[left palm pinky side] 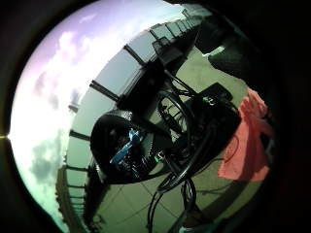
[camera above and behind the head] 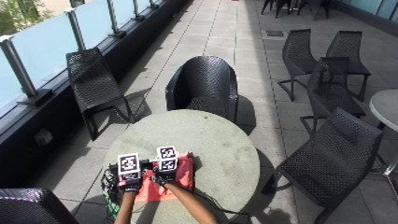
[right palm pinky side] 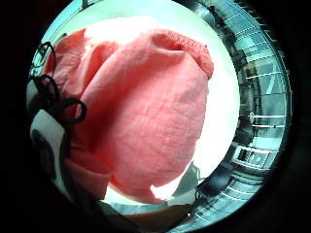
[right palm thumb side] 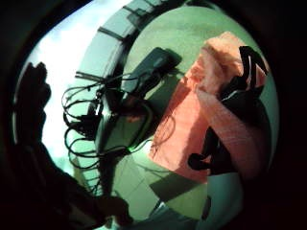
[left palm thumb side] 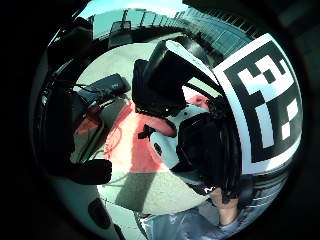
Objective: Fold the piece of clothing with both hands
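on a sunny terrace, a round grey surface point(camera above and behind the head: 211, 140) carries a coral woven garment point(camera above and behind the head: 180, 179) at its near edge, under both hands; right hand point(camera above and behind the head: 165, 178) grips cloth, the left hand's point(camera above and behind the head: 130, 183) fingers are unclear.

A salmon-pink garment point(camera above and behind the head: 181, 178) of woven cloth with a fine crinkled, matt texture lies on a round table point(camera above and behind the head: 217, 140) whose top looks like smooth, matt, speckled stone or concrete. Around it stand black chairs point(camera above and behind the head: 205, 86) of woven wicker-like mesh, matt. The floor point(camera above and behind the head: 249, 46) is pale paving tile. A railing point(camera above and behind the head: 68, 35) has glossy glass panels between metal posts.
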Motion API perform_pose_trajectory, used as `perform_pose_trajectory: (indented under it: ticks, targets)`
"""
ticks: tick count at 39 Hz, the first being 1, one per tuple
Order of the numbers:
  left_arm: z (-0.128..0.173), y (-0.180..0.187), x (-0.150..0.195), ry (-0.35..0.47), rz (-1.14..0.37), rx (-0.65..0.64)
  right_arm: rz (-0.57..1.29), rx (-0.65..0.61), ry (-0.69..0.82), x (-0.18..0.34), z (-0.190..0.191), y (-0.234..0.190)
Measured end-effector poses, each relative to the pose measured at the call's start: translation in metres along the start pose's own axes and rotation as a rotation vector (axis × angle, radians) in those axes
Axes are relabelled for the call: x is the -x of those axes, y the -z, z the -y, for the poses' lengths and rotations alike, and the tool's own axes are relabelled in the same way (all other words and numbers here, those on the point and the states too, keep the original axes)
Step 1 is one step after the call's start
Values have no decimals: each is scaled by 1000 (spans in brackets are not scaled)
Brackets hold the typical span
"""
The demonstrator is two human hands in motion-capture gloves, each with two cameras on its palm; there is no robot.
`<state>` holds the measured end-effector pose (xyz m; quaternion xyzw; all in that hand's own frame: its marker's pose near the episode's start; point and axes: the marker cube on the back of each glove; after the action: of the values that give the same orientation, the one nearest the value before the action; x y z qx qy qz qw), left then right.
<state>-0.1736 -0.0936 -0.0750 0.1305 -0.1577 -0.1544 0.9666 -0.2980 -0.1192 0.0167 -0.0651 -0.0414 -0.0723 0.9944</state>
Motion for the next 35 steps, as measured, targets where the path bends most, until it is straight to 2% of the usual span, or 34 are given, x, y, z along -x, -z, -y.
perform_pose_trajectory:
  ticks: [4, 7, 10, 13, 14, 16, 18, 23, 27, 31, 35]
  targets:
    - [-8, 5, 3, 2, -18, 43, 30, 51, 7, 5, -9, 2]
    - [-10, 12, 1, 0, -45, 49, 102, 146, 20, 0, -13, 5]
    - [-11, 16, -3, -9, -60, 49, 265, 301, 29, -7, -22, 14]
    - [-11, 18, -8, -21, -71, 39, 566, 426, 49, -18, -29, 34]
    - [-11, 19, -10, -25, -76, 33, 685, 432, 86, -23, -30, 43]
    - [-11, 23, -13, -34, -83, 20, 845, 361, 199, -36, -26, 56]
    - [-11, 24, -16, -41, -87, 9, 874, 248, 265, -56, -16, 61]
    - [-1, 4, -24, -65, -99, -3, 605, -7, 125, -138, 4, 75]
    - [-6, 22, -35, -107, -110, -15, 305, -179, 32, -195, -4, 101]
    - [-4, 24, -47, -155, -123, -25, 78, -279, -59, -234, -21, 122]
    - [1, 22, -61, -189, -159, -39, -23, -314, -104, -254, -41, 138]
